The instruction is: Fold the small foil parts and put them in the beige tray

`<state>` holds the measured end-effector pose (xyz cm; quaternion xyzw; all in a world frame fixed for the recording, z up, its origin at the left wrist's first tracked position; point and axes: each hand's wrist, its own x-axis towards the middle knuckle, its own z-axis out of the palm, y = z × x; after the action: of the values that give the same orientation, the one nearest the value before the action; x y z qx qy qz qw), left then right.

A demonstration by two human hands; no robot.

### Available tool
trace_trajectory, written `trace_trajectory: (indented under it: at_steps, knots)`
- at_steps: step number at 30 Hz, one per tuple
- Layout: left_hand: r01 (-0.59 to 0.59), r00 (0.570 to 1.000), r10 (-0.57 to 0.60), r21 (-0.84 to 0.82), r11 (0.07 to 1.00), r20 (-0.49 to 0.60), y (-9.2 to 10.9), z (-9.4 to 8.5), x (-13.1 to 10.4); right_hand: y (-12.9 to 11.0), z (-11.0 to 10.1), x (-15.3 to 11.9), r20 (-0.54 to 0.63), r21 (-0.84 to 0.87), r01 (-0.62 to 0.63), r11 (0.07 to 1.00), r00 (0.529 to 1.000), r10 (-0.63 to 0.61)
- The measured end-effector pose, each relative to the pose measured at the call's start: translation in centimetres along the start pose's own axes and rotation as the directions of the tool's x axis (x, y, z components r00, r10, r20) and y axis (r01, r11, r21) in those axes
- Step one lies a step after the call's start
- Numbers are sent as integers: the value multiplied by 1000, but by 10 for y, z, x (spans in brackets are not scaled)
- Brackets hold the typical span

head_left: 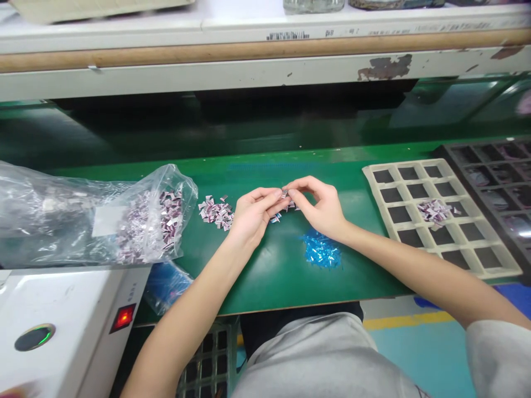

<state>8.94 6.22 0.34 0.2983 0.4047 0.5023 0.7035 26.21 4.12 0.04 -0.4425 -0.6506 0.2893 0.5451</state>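
Observation:
Over the green table [265, 276], my left hand [253, 213] and my right hand [320, 205] meet at the fingertips. Both pinch one small silvery piece [284, 194] between them. A pile of small purple-and-silver pieces [216, 213] lies left of my left hand. More such pieces [292, 205] show partly behind my fingers, beside a few blue bits [275, 218]. Just below my right hand is a heap of shiny blue strips [321, 250].
Clear plastic bags [166, 215] of purple pieces lie at the left, above a white machine [62, 315] with a lit red switch. At the right stand a cream divided tray [392, 213] holding a small pile and a black tray [452, 152]. A shelf [232, 72] spans the back.

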Motion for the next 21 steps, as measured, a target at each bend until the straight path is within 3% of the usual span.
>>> trace_trajectory:
  at_steps: [6, 13, 18, 21]
  knots:
    - [-11, 1000, 11, -16, 1000, 0, -2, 1, -1, -1, 0, 0, 8, -58, 27, 998, 1000, -27]
    - [-20, 999, 19, 58, 998, 27, -2, 0, -2, 0, -1, 3, 33, -19, -98, 995, 995, 99]
    - [-17, 999, 15, 80, 997, 32, -3, 1, -1, 3, -5, 9, 137, 101, -155, 983, 981, 141]
    - [-17, 999, 13, 127, 992, 33, -1, 2, -1, 3, -9, 13, 191, 80, -142, 987, 974, 125]
